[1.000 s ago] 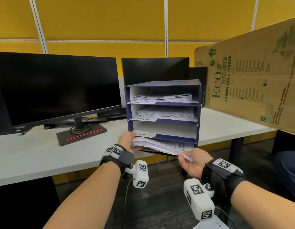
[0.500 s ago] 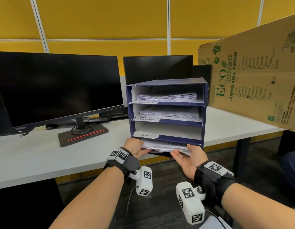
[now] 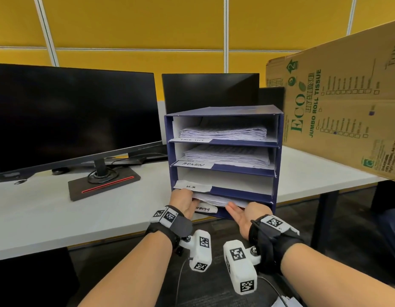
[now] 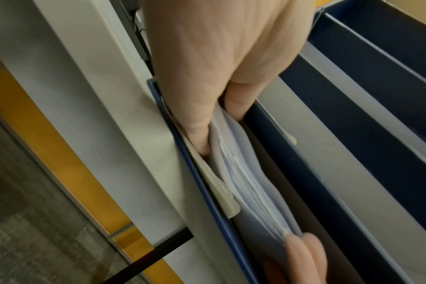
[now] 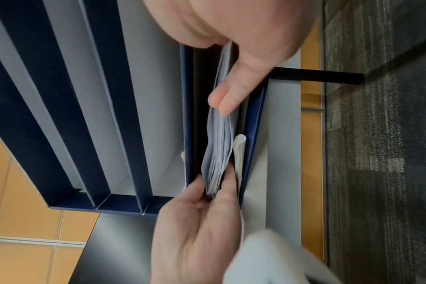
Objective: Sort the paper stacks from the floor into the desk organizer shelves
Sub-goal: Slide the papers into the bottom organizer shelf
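A blue desk organizer point(image 3: 240, 169) with several shelves stands at the white desk's front edge. Its top two shelves hold paper stacks, and the third, labelled H.R, looks bare. A paper stack point(image 3: 214, 199) lies mostly inside the bottom shelf. My left hand point(image 3: 183, 201) pinches the stack's left end between thumb and fingers point(image 4: 197, 134). My right hand point(image 3: 247, 212) holds the right end, palm turned up, with fingers point(image 5: 225, 100) under the sheets. The stack point(image 5: 219, 144) sags between both hands. Most of it is hidden inside the shelf.
A large monitor point(image 3: 70, 120) on a stand point(image 3: 103, 187) sits to the left, a second monitor point(image 3: 210, 91) behind the organizer. A big cardboard box point(image 3: 347, 111) overhangs the desk point(image 3: 48, 218) on the right. Dark carpet point(image 3: 117, 262) lies below the desk edge.
The stack, held out in front of the bottom shelf a second ago, has slid deep into it. Both hands moved forward with it to the shelf mouth.
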A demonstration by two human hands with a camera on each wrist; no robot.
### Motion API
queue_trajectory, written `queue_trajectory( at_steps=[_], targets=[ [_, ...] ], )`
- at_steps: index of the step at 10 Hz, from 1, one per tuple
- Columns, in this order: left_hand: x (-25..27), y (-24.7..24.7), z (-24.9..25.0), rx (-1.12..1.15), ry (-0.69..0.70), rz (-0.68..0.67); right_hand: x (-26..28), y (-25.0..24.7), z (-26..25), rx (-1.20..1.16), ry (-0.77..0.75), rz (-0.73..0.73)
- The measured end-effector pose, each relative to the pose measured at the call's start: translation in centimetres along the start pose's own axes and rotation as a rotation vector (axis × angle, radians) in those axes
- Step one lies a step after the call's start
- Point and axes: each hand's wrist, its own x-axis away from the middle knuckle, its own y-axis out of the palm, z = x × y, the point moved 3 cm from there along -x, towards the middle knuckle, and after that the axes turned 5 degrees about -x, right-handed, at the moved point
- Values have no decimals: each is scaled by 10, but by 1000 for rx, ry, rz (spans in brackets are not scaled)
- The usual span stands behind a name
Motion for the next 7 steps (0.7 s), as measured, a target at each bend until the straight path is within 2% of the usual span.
queue_trajectory(
  at_steps=[2, 3, 6, 7],
  targets=[
    [3, -8, -6, -57, 88, -82, -13, -2, 6, -62, -41, 42],
    [11, -16, -5, -186, 149, -68, -11, -2, 3, -63, -7, 71],
    [18, -36, 2, -853, 348, 226, -17, 5, 4, -15, 9, 67],
    [23, -36, 3, -1009, 387, 275, -18, 3, 2, -49, 26, 58]
  ],
)
